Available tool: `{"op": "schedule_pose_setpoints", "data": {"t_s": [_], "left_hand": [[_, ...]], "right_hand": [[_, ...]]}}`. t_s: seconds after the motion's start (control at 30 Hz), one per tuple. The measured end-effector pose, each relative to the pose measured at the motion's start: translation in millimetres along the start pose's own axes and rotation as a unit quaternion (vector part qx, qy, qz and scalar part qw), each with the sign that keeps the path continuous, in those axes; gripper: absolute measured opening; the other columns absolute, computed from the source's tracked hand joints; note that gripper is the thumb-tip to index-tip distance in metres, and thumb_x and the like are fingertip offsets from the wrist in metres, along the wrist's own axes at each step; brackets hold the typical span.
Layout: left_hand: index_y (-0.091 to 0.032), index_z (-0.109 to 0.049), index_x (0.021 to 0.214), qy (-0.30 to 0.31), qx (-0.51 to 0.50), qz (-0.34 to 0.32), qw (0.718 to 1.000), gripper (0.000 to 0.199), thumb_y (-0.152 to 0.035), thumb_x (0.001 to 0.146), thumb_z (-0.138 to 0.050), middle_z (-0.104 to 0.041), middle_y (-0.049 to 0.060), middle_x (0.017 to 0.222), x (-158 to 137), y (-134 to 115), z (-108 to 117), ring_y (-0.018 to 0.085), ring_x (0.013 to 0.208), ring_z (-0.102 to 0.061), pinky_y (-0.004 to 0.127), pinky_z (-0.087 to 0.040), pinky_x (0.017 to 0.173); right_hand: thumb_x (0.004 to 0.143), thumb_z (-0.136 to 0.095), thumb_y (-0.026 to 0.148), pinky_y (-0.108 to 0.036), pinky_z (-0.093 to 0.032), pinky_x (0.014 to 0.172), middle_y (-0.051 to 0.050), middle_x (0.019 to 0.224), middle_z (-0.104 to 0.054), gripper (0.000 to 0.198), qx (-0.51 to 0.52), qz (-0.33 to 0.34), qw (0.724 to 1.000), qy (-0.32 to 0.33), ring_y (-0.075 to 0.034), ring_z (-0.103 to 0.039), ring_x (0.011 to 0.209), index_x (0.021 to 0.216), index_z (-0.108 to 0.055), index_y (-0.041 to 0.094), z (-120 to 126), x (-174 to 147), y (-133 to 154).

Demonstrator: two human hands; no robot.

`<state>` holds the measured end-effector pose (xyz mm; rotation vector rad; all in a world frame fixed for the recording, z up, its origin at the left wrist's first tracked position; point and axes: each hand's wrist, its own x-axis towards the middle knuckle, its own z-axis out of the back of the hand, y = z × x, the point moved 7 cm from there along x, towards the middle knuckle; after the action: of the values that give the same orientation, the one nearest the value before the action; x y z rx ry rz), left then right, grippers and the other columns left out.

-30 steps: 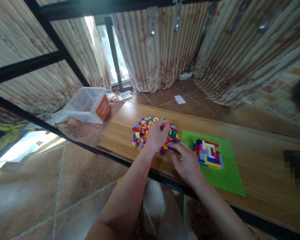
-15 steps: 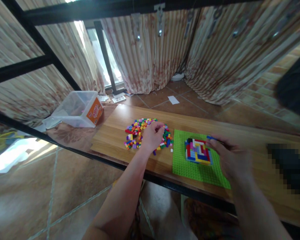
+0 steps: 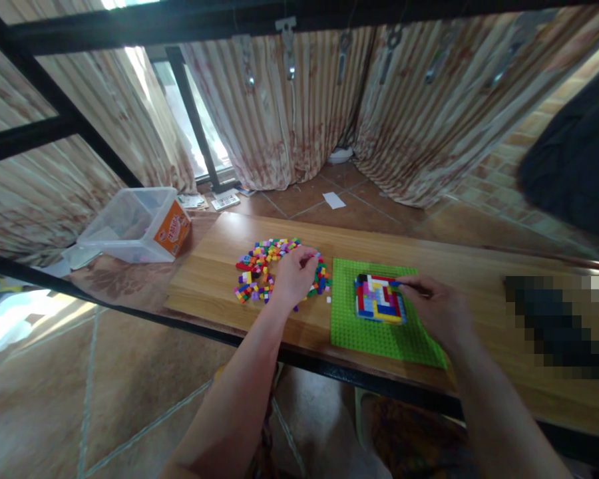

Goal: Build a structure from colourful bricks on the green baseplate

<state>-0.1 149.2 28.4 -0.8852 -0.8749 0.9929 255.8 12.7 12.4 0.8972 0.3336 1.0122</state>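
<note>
My left hand hovers over a loose pile of colourful toy bricks, thumb and fingertips drawn together. Whatever may be between those fingertips is too small to tell. A flat, multicoloured brick build sits on a green baseplate, roughly square with red, white, blue, yellow and pink pieces. With thumb and fingers my right hand pinches a blue brick at the build's far right corner. Whether that brick is seated or only touching cannot be made out.
The wooden table carries all of this. One white brick lies between pile and baseplate. A clear plastic bin with an orange label stands beyond the left end. Someone's dark clothing shows at the right.
My right hand has brought the blue brick leftward and down onto the build's far right corner. My left hand stays over the pile. The whole view has shifted slightly.
</note>
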Motion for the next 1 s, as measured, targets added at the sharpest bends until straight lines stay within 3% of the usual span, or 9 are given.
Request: {"op": "schedule_pose_setpoints", "data": {"t_s": [0.2, 0.43, 0.7, 1.0], "left_hand": [[-0.017, -0.067, 0.088, 0.002, 0.0, 0.008, 1.0, 0.014, -0.015, 0.083, -0.054, -0.067, 0.0, 0.073, -1.9, 0.8, 2.7, 0.013, 0.065, -0.059, 0.029, -0.053, 0.067], [-0.018, -0.067, 0.087, -0.008, -0.008, -0.001, 1.0, 0.012, -0.015, 0.082, -0.056, -0.069, 0.0, 0.076, 0.4, 4.8, 3.6, 0.014, 0.07, -0.062, 0.031, -0.054, 0.072], [-0.017, -0.068, 0.089, 0.001, 0.006, 0.002, 1.0, 0.014, -0.015, 0.082, -0.055, -0.068, 0.0, 0.075, -2.3, 1.1, -0.1, 0.013, 0.068, -0.06, 0.028, -0.05, 0.067], [-0.016, -0.069, 0.091, 0.002, 0.0, -0.003, 1.0, 0.018, -0.013, 0.082, -0.054, -0.071, 0.004, 0.081, -1.8, 7.9, -6.2, 0.015, 0.071, -0.062, 0.029, -0.052, 0.068]], "right_hand": [[0.068, -0.07, 0.039, -0.035, -0.052, 0.077, -0.003, 0.083, -0.075, 0.021, 0.097, -0.046, 0.994, 0.003, -0.019, -0.067, 0.077, 0.081, -0.076, 0.023, -9.1, 5.0, -10.8], [0.054, -0.082, 0.036, -0.028, -0.05, 0.058, -0.001, 0.071, -0.071, 0.028, 0.273, -0.119, 0.954, 0.016, -0.014, -0.062, 0.063, 0.077, -0.075, 0.021, -22.9, 6.6, -21.5], [0.052, -0.082, 0.031, -0.024, -0.045, 0.052, -0.001, 0.068, -0.07, 0.027, 0.294, -0.162, 0.942, 0.016, -0.012, -0.059, 0.057, 0.075, -0.075, 0.02, -25.0, 6.7, -25.3], [0.055, -0.083, 0.034, -0.025, -0.049, 0.055, -0.003, 0.074, -0.071, 0.029, 0.306, -0.158, 0.938, 0.027, -0.013, -0.062, 0.061, 0.078, -0.074, 0.021, -23.2, 6.5, -22.9]]}}
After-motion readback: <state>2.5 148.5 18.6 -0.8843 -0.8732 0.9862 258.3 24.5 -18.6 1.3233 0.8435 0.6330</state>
